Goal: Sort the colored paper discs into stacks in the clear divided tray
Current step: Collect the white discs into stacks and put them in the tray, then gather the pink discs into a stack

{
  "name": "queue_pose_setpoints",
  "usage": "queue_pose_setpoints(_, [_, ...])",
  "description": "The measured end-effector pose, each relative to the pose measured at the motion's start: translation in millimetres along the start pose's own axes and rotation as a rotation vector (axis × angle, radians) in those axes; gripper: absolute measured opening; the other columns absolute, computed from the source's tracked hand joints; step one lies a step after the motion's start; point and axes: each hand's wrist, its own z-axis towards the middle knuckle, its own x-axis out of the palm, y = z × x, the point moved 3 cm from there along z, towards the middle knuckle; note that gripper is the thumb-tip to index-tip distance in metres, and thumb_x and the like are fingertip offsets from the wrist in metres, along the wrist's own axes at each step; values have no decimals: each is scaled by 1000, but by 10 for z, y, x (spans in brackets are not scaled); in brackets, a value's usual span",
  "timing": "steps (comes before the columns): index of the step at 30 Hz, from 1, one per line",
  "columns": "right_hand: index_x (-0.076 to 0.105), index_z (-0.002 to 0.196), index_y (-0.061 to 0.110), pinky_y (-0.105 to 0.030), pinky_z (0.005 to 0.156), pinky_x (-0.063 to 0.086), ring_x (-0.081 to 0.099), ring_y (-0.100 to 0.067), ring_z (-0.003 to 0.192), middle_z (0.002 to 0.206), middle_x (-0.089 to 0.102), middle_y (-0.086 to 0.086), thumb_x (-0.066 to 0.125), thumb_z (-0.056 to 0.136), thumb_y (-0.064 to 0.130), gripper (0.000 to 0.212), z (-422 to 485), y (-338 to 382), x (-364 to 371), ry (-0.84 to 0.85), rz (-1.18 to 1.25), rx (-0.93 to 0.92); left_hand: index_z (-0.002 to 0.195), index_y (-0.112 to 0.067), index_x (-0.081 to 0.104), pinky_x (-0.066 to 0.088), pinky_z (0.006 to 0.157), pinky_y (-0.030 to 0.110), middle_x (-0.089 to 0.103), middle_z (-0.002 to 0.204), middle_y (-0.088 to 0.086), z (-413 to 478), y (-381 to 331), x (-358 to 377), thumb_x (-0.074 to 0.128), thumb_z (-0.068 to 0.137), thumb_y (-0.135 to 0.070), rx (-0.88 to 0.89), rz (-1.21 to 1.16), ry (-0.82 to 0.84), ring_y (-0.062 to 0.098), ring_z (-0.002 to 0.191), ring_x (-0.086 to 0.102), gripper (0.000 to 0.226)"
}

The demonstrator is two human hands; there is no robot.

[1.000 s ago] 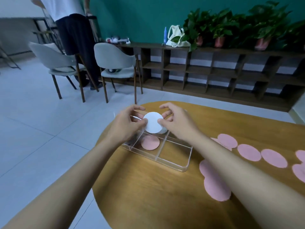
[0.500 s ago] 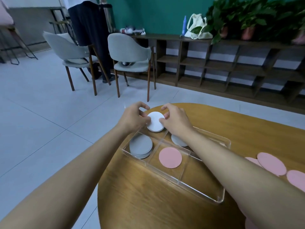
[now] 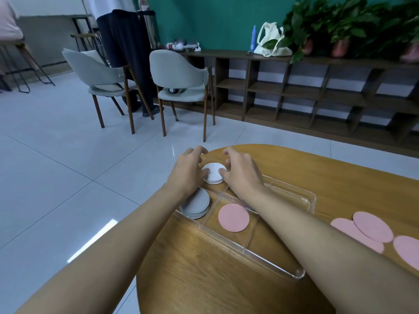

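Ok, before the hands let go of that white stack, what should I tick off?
1. Grip of left hand and right hand on white stack: ok.
2. Seating of white stack on its compartment floor: cannot tell.
3. Placement of grey stack in its own compartment of the tray: ok.
4. Single pink disc flat in its compartment: ok.
5. Sorting finished: not ok, loose pink discs lie on the table.

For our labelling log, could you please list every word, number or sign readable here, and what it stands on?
No text can be read.
On the blue bottle on the shelf: a pale label, too small to read.
On the white disc stack, pink disc and clear tray: no print visible.
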Motion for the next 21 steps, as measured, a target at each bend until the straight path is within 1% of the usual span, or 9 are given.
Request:
queue_pose_setpoints(4, [58, 128, 26, -36, 80, 55, 58, -12, 87, 110, 64, 7, 76, 87, 25, 45, -195, -56, -275, -11, 117, -61, 128, -23, 62, 46, 78, 21, 61, 110, -3, -118, -250, -166, 74, 94, -22, 92, -62, 27, 12, 92, 61, 36])
queue_pose_setpoints(6, [60, 126, 28, -24, 78, 52, 57, -3, 83, 106, 62, 12, 78, 86, 26, 45, -353, -126, -471, 0, 189, -109, 126, -26, 63, 46, 78, 21, 60, 109, -6, -199, -455, -213, 77, 92, -27, 171, -91, 99, 9, 94, 60, 37])
queue_pose_setpoints(8, [60, 126, 29, -14, 73, 44, 57, 2, 89, 107, 62, 13, 79, 86, 27, 44, -569, -228, -700, 28, 241, -130, 127, -27, 63, 47, 79, 22, 61, 109, -7, -301, -696, -259, 78, 92, -32, 236, -90, 141, 9, 95, 60, 38])
queue_pose_setpoints(12, [61, 128, 29, -17, 77, 44, 58, -3, 97, 111, 63, 12, 76, 87, 23, 44, -1042, -522, -1100, 11, 212, -102, 138, -26, 55, 48, 84, 27, 61, 120, -8, -568, -1209, -294, 72, 96, -32, 335, 17, 145, 9, 103, 59, 46])
queue_pose_setpoints(14, [62, 126, 29, -9, 77, 40, 57, -1, 96, 109, 63, 13, 77, 87, 24, 42, -1272, -672, -1291, -23, 216, -77, 139, -27, 54, 47, 83, 27, 60, 122, -10, -725, -1458, -250, 72, 96, -34, 368, 42, 152, 8, 107, 60, 47])
queue_pose_setpoints(15, [63, 126, 29, -6, 76, 39, 57, 0, 96, 108, 63, 13, 77, 87, 24, 42, -1392, -735, -1387, -38, 221, -69, 137, -26, 55, 51, 85, 31, 60, 122, -9, -800, -1563, -205, 73, 95, -34, 388, 22, 166, 10, 108, 61, 47])
queue_pose_setpoints(18, [64, 124, 29, -11, 77, 44, 59, -3, 97, 109, 64, 13, 78, 86, 21, 41, -1750, -921, -1656, -68, 216, -46, 135, -27, 57, 54, 93, 41, 61, 121, -7, -1010, -1854, -46, 76, 92, -38, 446, 42, 225, 12, 109, 60, 48])
queue_pose_setpoints(19, [64, 124, 28, -16, 79, 48, 60, -5, 98, 109, 64, 13, 78, 86, 21, 41, -1884, -988, -1726, -70, 220, -31, 135, -28, 56, 54, 93, 40, 60, 122, -8, -1083, -1942, 3, 76, 92, -40, 469, 66, 237, 11, 110, 58, 49])
queue_pose_setpoints(21, [65, 123, 28, -19, 82, 50, 60, -6, 99, 108, 65, 13, 77, 86, 19, 40, -2150, -1137, -1831, -81, 216, -8, 135, -28, 57, 53, 94, 34, 59, 125, -8, -1236, -2113, 109, 75, 92, -43, 499, 95, 265, 9, 113, 57, 49])
